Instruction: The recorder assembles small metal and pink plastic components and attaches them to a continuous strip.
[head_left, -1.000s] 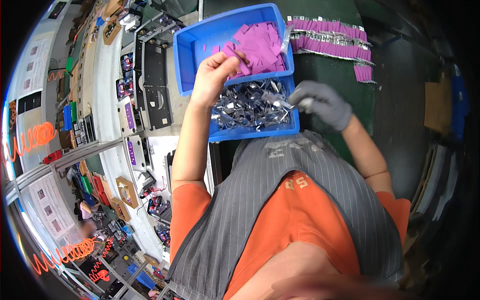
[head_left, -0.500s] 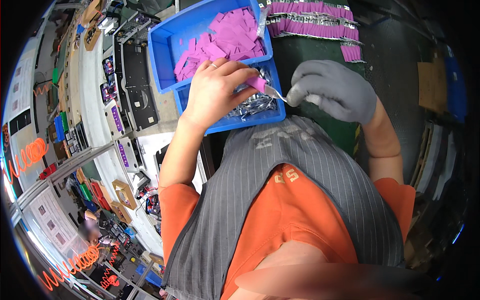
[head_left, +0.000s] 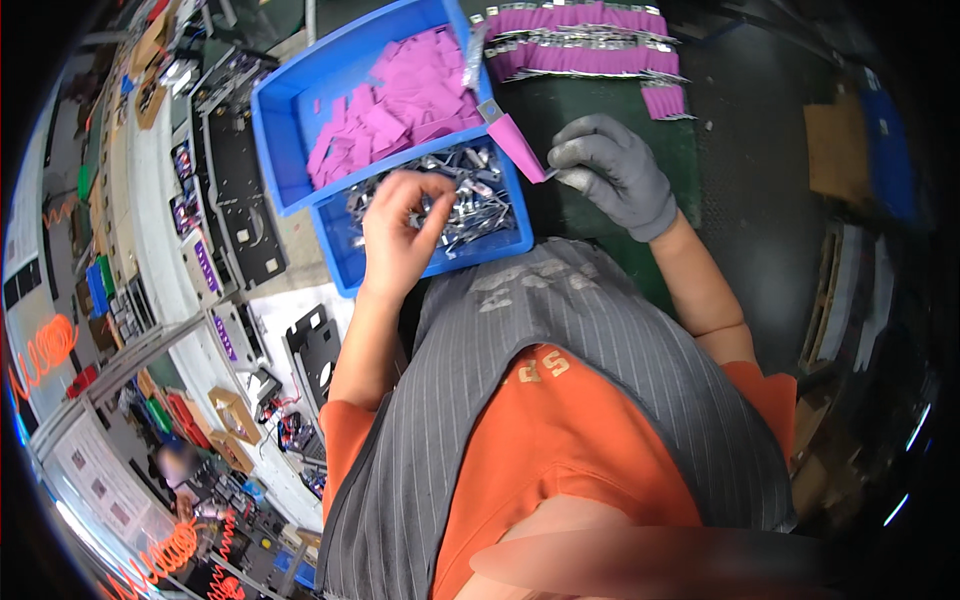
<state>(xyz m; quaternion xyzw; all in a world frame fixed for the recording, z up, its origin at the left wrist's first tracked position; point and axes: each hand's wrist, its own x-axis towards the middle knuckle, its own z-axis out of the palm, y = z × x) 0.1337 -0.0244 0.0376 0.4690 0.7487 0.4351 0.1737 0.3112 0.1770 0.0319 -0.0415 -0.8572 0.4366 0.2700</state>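
Observation:
My gloved right hand (head_left: 625,185) pinches the end of a metal strip with a pink sleeve (head_left: 517,150) around it. The strip slants up and left from the fingertips, and its flat metal tab with a hole shows at the upper end. My bare left hand (head_left: 398,235) hovers over a blue bin (head_left: 345,278) of loose metal strips (head_left: 482,210). Its thumb and curled fingers are apart, and I see nothing between them. Beyond it, a second blue bin (head_left: 275,130) holds a heap of flat pink sleeves (head_left: 410,95), its near edge overlapping the bin of strips.
Rows of pink-sleeved metal strips (head_left: 580,60) lie on the dark green surface (head_left: 610,100) at the far right, with a short row (head_left: 662,101) nearer. On the left are black panels (head_left: 245,185) and a long workbench. Cardboard (head_left: 836,150) stands at right.
The pink sleeve now sits along the strip, with metal showing at its upper end. My left hand has let go of it and moved down-left over the metal strips; my right hand keeps hold.

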